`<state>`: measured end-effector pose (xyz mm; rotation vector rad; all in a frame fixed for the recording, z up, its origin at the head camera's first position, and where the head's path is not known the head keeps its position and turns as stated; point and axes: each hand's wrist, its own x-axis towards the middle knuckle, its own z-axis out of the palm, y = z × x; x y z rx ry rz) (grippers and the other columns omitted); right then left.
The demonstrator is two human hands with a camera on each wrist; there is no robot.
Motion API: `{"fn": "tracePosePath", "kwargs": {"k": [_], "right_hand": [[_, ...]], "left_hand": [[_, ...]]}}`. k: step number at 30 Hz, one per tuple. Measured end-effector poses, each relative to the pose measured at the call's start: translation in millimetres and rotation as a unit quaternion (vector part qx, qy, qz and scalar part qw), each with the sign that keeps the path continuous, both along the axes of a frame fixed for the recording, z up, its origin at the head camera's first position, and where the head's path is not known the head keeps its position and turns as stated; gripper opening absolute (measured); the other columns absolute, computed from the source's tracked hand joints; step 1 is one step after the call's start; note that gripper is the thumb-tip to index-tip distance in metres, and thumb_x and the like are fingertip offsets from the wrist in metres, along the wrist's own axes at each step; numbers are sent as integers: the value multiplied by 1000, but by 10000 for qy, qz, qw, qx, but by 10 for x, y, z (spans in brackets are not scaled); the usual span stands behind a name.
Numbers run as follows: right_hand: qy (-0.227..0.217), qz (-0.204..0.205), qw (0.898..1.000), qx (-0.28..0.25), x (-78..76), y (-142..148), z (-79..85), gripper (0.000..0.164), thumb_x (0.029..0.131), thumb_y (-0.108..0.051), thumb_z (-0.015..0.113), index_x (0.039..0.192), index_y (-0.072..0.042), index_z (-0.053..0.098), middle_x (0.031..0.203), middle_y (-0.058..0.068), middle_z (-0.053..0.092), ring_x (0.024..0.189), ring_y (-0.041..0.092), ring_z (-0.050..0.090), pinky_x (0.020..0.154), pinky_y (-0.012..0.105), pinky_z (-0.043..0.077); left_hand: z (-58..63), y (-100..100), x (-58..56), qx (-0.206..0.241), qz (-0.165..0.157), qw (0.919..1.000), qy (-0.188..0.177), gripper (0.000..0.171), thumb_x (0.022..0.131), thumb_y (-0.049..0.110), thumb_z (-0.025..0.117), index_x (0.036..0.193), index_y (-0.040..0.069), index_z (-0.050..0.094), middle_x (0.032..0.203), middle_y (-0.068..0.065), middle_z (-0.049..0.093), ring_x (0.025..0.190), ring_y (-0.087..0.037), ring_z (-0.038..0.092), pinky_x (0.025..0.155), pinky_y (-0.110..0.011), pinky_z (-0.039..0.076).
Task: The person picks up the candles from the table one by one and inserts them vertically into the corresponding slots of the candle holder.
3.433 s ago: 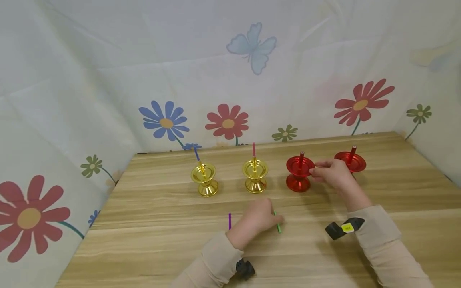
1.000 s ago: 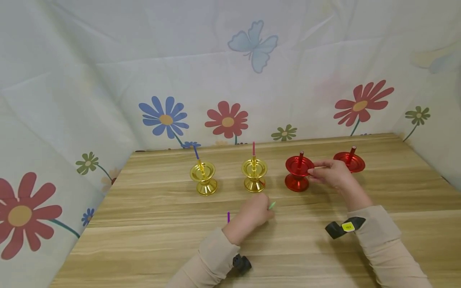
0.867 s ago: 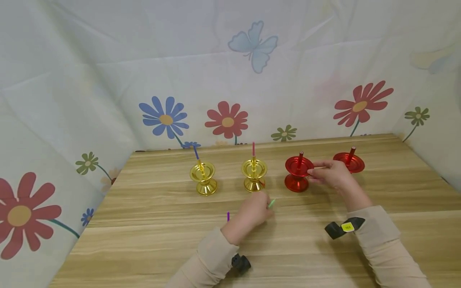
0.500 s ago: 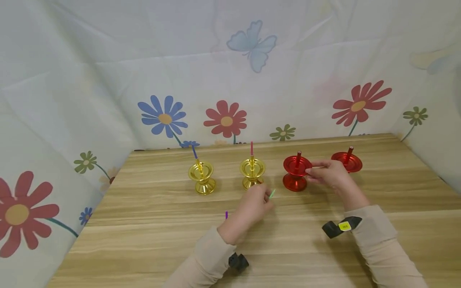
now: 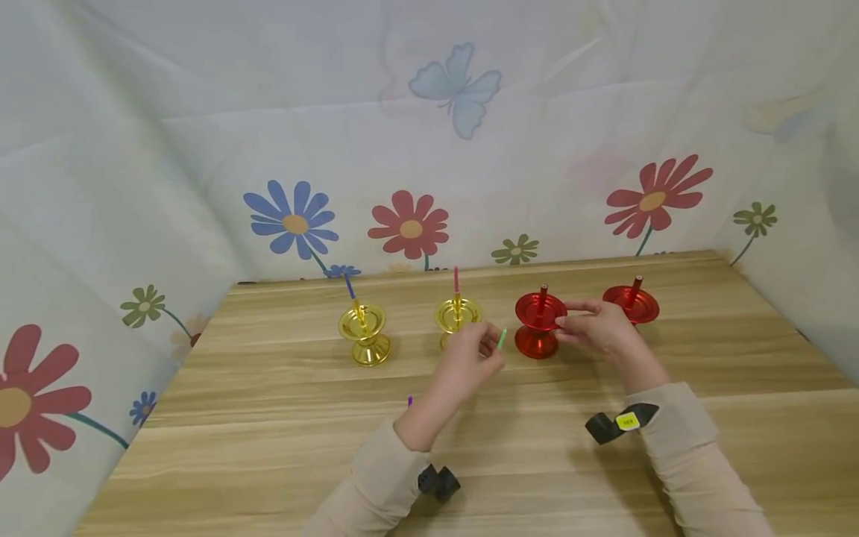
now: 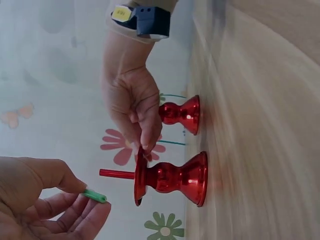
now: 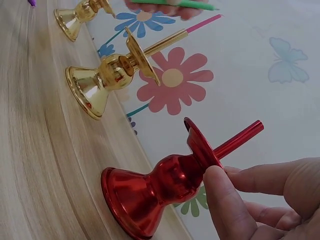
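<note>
My left hand (image 5: 468,359) pinches a thin green candle (image 5: 502,340) above the table, in front of the right gold candle holder (image 5: 458,316) and left of the nearer red candle holder (image 5: 537,344). In the left wrist view the candle's lower end (image 6: 96,195) pokes out beyond thumb and fingers, apart from the red tube. My right hand (image 5: 597,328) pinches the rim of that red holder's dish, as the right wrist view shows, with thumb (image 7: 225,202) and forefinger on either side. The holder stands upright, and its tube (image 7: 240,140) bears no candle.
A second red candle holder (image 5: 632,304) stands behind the right hand. Farther left is another gold holder (image 5: 371,350) with a leaning blue candle (image 5: 349,286); the right gold one bears a pink candle (image 5: 456,279). A purple candle (image 5: 410,401) lies partly hidden behind the left forearm.
The left hand has picked the green candle up from the table, turned it more upright and moved it up toward the red holder. The right hand keeps its hold on the rim.
</note>
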<state>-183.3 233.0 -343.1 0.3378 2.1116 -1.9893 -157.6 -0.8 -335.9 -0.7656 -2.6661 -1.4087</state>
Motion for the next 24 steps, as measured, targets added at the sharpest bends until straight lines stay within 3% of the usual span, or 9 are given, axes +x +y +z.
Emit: {"fn": "tracePosePath", "kwargs": {"k": [7, 17, 24], "right_hand": [[-16, -111, 9996, -249, 22, 10, -10, 59, 93, -3, 56, 146, 3, 29, 78, -4, 66, 68, 8, 68, 69, 21, 57], [-24, -131, 9992, -370, 25, 25, -32, 59, 93, -3, 57, 145, 3, 30, 78, -4, 67, 68, 9, 68, 71, 22, 57], [139, -32, 9996, -225, 22, -10, -11, 57, 93, -3, 57, 144, 5, 32, 80, -2, 69, 71, 11, 69, 75, 29, 57]], "left_hand": [[62, 55, -65, 434, 142, 9987, 212, 13, 83, -4, 59, 96, -5, 62, 88, -12, 62, 80, -19, 60, 67, -16, 52], [114, 240, -195, 979, 218, 9949, -50, 15, 86, -1, 61, 101, -5, 62, 97, -16, 64, 87, -23, 63, 73, -21, 55], [173, 352, -271, 1215, 258, 9922, 111, 15, 86, -1, 60, 100, -5, 61, 97, -17, 63, 88, -25, 63, 75, -21, 56]]}}
